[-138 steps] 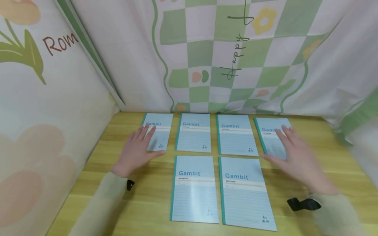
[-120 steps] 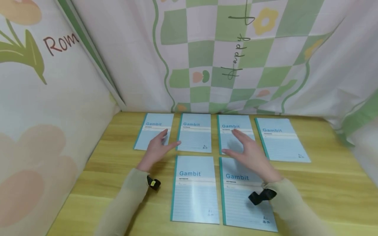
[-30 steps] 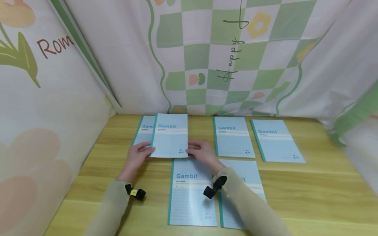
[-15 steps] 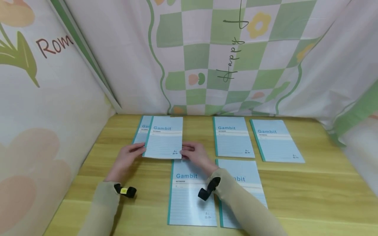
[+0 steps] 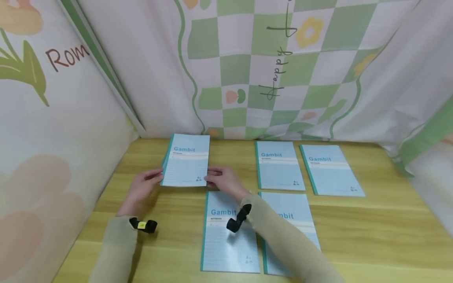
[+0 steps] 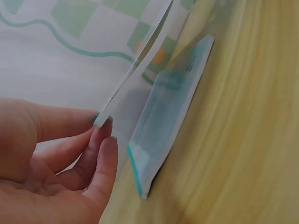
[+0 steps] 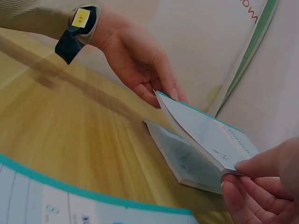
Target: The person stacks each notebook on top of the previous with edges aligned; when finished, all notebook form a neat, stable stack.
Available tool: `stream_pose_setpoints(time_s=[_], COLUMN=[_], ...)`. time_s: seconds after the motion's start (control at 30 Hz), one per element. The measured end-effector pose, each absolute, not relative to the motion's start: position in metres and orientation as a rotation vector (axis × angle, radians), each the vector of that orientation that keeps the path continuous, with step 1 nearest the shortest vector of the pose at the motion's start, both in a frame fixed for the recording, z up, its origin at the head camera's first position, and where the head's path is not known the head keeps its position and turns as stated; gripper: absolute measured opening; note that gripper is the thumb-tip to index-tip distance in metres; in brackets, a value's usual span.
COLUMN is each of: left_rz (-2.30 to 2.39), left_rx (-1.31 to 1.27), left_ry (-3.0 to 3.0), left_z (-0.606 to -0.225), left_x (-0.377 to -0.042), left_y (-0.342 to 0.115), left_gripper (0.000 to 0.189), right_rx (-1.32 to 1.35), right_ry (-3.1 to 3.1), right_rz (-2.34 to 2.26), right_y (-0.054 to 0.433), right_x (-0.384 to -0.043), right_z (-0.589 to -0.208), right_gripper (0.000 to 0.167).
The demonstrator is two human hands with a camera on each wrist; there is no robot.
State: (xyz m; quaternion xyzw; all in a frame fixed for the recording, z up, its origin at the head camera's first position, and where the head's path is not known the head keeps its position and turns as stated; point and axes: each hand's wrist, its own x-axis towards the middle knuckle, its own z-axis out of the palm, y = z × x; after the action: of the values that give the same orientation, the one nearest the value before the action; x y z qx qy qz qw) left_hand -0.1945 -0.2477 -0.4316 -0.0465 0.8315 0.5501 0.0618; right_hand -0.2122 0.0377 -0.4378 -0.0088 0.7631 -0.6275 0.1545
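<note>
A light-blue notebook (image 5: 187,161) with a teal spine is held level between both hands at the table's back left. My left hand (image 5: 141,186) pinches its spine edge near the lower corner, thumb on top. On the opposite edge, my right hand (image 5: 226,181) pinches the lower corner between thumb and fingers. Under it lies a second notebook (image 6: 170,107) flat on the table; the left wrist view shows a gap between the two. From above, the held notebook covers nearly all of the lower one. The right wrist view shows the lower notebook (image 7: 175,156) beneath the raised one (image 7: 205,128).
Two matching notebooks lie in the back row to the right, one (image 5: 279,165) beside the other (image 5: 330,169). Nearer me lie two more, the left one (image 5: 226,251) and the right one (image 5: 290,220), partly under my right forearm. A printed curtain (image 5: 233,70) hangs behind the wooden table (image 5: 382,236).
Both hands, spread over the outer notebooks at first, have picked up the second notebook of the back row. They have carried it left until it overlies the leftmost one.
</note>
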Motion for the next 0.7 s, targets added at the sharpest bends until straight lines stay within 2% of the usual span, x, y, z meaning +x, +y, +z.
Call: stream_pose_setpoints(time_s=[0.4,0.57,0.7], left_rz=[1.707,1.616,1.564], left_rx=[-0.259,-0.277,-0.299], left_ry=[2.583,2.616,2.64], left_z=[-0.435,-0.442,-0.445], left_x=[-0.209,-0.213,-0.214], left_y=[-0.252,-0.251,-0.249], left_gripper=[0.041,0.04,0.039], right_rx=[-0.103,-0.234,-0.271], right_ry=[2.135,2.214,2.162], right_rz=[-1.863,-1.735,-1.724], right_y=[0.017,0.021,0.024], right_x=[-0.225,-0.225,-0.225], right_z=[-0.445,-0.452,-0.454], right_gripper=[0.051,0.04,0.041])
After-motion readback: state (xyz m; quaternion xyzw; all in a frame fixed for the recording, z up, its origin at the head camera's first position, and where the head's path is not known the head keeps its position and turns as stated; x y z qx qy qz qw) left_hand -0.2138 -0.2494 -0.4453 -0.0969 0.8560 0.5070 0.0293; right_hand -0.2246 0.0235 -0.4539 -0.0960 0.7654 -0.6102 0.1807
